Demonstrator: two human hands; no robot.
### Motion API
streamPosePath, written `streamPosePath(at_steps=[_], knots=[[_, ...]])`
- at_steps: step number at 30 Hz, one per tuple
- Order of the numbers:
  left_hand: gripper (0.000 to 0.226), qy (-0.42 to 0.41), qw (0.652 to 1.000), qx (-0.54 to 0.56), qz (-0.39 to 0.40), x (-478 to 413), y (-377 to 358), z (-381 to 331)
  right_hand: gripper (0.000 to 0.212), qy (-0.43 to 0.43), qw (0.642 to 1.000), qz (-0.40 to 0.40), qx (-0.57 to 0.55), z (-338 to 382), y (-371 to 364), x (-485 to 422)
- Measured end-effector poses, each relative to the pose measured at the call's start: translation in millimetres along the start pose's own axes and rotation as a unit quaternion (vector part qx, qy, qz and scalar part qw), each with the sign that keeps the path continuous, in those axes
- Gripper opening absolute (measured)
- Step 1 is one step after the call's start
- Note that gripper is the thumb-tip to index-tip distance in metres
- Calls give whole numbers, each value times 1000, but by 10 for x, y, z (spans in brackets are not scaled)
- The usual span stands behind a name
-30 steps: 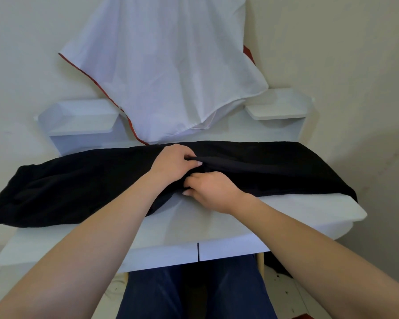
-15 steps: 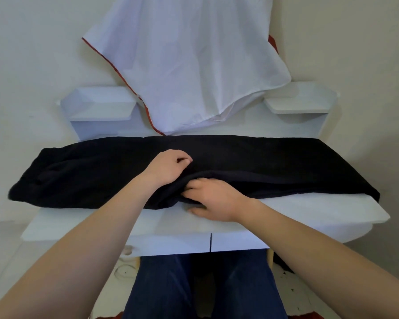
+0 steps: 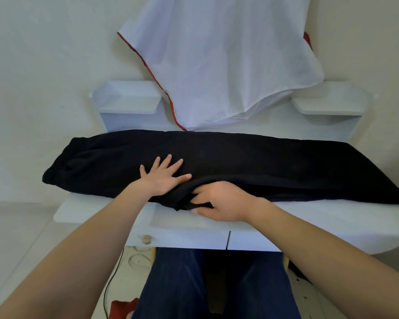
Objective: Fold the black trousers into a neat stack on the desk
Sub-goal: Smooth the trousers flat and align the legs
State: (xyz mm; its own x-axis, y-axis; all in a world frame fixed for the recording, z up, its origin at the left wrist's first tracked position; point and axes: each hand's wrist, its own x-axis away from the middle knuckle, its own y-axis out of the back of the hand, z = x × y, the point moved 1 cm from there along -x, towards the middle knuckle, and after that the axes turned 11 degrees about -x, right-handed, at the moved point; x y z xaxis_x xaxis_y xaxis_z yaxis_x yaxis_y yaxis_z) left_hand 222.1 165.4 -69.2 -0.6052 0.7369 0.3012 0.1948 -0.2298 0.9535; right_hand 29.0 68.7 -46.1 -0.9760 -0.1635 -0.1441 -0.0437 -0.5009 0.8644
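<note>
One pair of black trousers [image 3: 251, 166] lies lengthwise across the white table [image 3: 106, 210], stretched from its left part to past its right edge, where the far end of the cloth droops off the corner. At the left, the trousers' end sits bunched and slightly raised, close to the table's left edge. Two bare hands work near the middle. The left hand [image 3: 164, 178] lies flat on top of the cloth, palm down, all five fingers spread wide. Just to its right, the right hand [image 3: 219, 201] is curled around the near edge of the trousers, fingers tucked under a fold of fabric and thumb beneath, gripping the cloth where it meets the bare table surface. The two hands are close together, nearly touching. Behind the trousers, one white cloth with a red trim [image 3: 224, 65] hangs down over the back of the table, its lower tip reaching the far edge of the trousers. Two small white shelves flank it, one on the left [image 3: 129, 104] and one on the right [image 3: 329, 104]. Below the tabletop, two drawer fronts sit side by side, the left one bearing one round wooden knob [image 3: 147, 239]. Dark blue trousered legs [image 3: 217, 284] show under the table.
</note>
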Motion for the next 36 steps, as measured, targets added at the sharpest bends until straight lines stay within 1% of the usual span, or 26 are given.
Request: streamPosePath(at_steps=[3,5,7,9,10,12,14,16,17,18,20,21,22,23,24,25,27,28,30,34,36], knots=[[95,3,1000,16,10,13,40,-39,47,-43,998,-11,52,45,-135,-70],[100,2,999,27,19,27,61,-41,42,-36,997,-19,68,119,-260,-150],[97,1,1000,9,14,53,41,-31,32,-10,999,-24,35,180,-323,-185],[91,1,1000,-5,-1,79,-12,-22,27,3,1000,-11,-6,179,-321,-155],[90,1,1000,-7,-9,84,-36,-22,26,10,1000,-6,-9,170,-313,-132],[89,3,1000,-10,-19,73,-55,-23,28,6,1000,6,12,177,-302,-108],[88,6,1000,-14,-11,57,-56,-14,34,-11,998,36,49,231,-303,-96],[84,4,1000,-4,-9,48,-18,-10,42,2,996,41,80,329,-237,-73],[78,8,999,9,-32,49,18,-20,46,22,996,18,90,387,-163,-53],[69,16,997,23,-78,45,66,-41,47,45,994,-26,91,411,-75,-43],[49,29,982,38,-185,48,140,-126,43,68,982,-160,70,389,108,-81],[44,26,977,39,-207,47,156,-183,37,49,974,-211,65,339,189,-146],[44,15,978,36,-207,42,156,-245,29,6,970,-235,54,260,253,-225],[46,2,980,29,-195,32,146,-307,24,-49,970,-233,41,159,295,-314],[50,-8,984,19,-178,22,129,-363,27,-109,972,-208,32,41,305,-401],[53,-16,987,8,-159,13,105,-411,37,-163,972,-166,29,-92,275,-465],[56,-26,991,-10,-130,-5,26,-457,50,-243,966,-82,40,-306,151,-513],[56,-27,992,-18,-124,-8,-32,-455,54,-267,961,-50,47,-383,68,-498],[57,-22,991,-35,-130,-2,-136,-433,60,-295,954,-19,55,-536,-76,-419],[64,-8,990,-51,-132,-23,-182,-401,82,-333,937,-27,99,-800,-38,-165],[67,-6,991,-56,-125,-25,-177,-419,88,-364,924,-38,110,-939,63,-3]])
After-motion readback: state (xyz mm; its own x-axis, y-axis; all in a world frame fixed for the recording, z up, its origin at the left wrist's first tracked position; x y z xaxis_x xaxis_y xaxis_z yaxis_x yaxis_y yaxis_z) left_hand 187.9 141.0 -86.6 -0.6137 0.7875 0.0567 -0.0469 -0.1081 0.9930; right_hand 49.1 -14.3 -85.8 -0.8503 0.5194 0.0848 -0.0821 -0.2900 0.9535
